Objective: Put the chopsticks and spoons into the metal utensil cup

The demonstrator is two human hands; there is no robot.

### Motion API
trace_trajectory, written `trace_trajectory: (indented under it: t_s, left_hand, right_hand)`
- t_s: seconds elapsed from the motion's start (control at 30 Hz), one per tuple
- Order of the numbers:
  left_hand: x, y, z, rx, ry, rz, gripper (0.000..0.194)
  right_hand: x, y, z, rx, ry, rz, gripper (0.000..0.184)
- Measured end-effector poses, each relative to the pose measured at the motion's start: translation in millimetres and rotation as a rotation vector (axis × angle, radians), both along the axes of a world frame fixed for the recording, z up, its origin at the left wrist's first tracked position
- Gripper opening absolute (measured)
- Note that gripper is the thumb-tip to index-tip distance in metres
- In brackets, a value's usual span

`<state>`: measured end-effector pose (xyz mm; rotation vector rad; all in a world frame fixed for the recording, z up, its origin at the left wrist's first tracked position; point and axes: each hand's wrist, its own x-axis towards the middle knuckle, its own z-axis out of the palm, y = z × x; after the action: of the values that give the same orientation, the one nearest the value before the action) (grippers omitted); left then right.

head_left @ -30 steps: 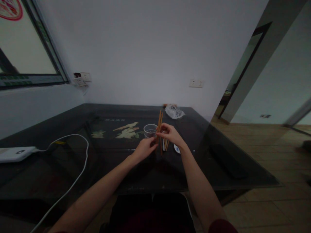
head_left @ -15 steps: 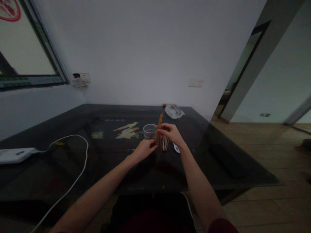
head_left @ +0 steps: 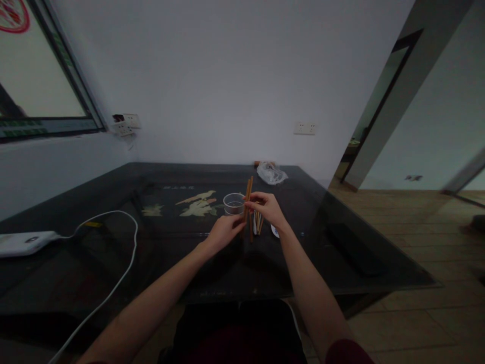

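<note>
Upright between my hands stand several wooden chopsticks (head_left: pixel 248 189). My left hand (head_left: pixel 224 230) is closed on their lower part, and my right hand (head_left: pixel 266 206) pinches them higher up. Just behind the left hand is a clear plastic cup (head_left: pixel 233 201), its lower part hidden by that hand. More chopsticks (head_left: pixel 259 224) and a white-handled utensil (head_left: pixel 255 224) lie on the dark table beneath my right hand. A white spoon (head_left: pixel 275 231) with a blue mark is partly covered by my right wrist.
The glossy black table (head_left: pixel 159 263) meets the wall at the back. A crumpled clear plastic bag (head_left: pixel 272 173) lies near its far edge. On the left is a white power bank (head_left: pixel 26 243) with a white cable (head_left: pixel 134 242). A dark flat object (head_left: pixel 354 250) rests on the right.
My hands stay at the chopsticks, with only a slight shift of the fingers. The tops of the chopsticks are a little more spread now. Nothing else has visibly moved.
</note>
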<state>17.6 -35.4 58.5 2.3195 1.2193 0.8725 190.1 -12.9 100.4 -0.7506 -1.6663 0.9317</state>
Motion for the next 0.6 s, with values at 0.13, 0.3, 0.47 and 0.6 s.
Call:
trace_trajectory:
  t_s: [0.13,0.3,0.47,0.6]
  left_hand:
    - [-0.8,1.4,-0.6,0.012,0.018,0.007,0.021]
    - [-2.0,3.4,-2.4,0.040,0.069,0.019,0.023]
    - [-1.5,3.3,-0.7,0.030,0.096,0.028,0.023]
    - [-1.6,3.1,-0.7,0.028,0.098,0.027,0.023]
  right_hand:
    - [-0.4,-1.7,1.0,0.028,-0.023,-0.016,0.026]
    - [-2.6,-3.0,1.9,0.021,-0.001,-0.013,0.027]
    - [-4.6,0.2,-1.8,0.028,0.042,-0.058,0.030]
    - [-4.2,1.2,-3.1,0.044,0.018,-0.071,0.026]
